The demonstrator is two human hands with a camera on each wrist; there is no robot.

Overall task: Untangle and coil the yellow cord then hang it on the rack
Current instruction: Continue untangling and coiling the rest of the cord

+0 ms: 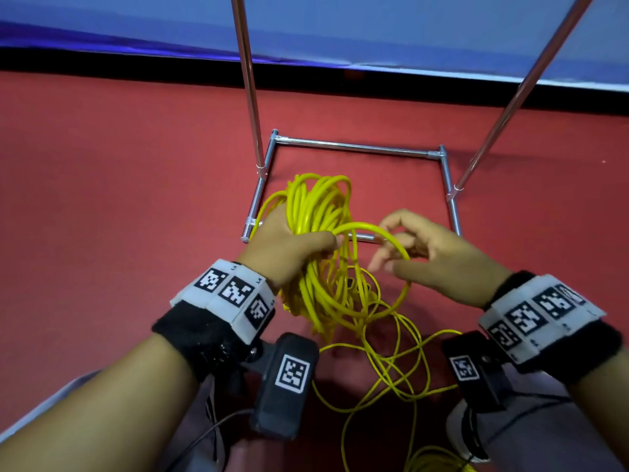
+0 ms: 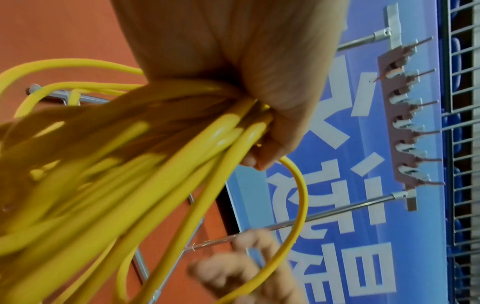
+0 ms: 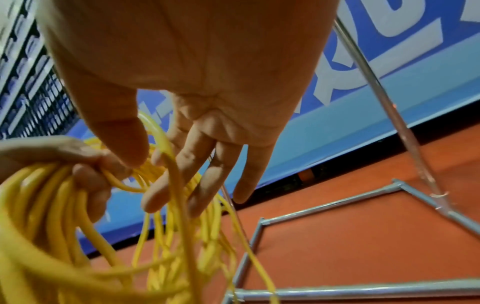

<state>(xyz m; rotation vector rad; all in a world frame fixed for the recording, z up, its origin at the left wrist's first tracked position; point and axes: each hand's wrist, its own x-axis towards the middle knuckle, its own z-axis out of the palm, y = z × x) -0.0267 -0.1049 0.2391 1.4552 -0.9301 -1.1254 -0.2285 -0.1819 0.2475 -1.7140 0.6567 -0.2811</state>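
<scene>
My left hand (image 1: 299, 241) grips a thick coil of the yellow cord (image 1: 316, 206), the loops hanging above and below the fist (image 2: 262, 115). One fresh loop (image 1: 391, 238) arcs from the left thumb over to my right hand (image 1: 386, 247). That hand's fingers (image 3: 197, 164) are nearly straight, and the strand (image 3: 174, 174) runs between thumb and index finger without a firm pinch. More loose cord (image 1: 391, 356) lies tangled on the red floor below the hands. The rack's hook bar (image 2: 405, 119) shows high up in the left wrist view.
The rack's metal base frame (image 1: 357, 147) lies on the red floor right behind the hands, with two slanted poles (image 1: 250, 80) (image 1: 531, 80) rising from it. A blue banner wall (image 1: 374, 25) stands behind. My knees and a shoe (image 1: 466, 434) are at the bottom.
</scene>
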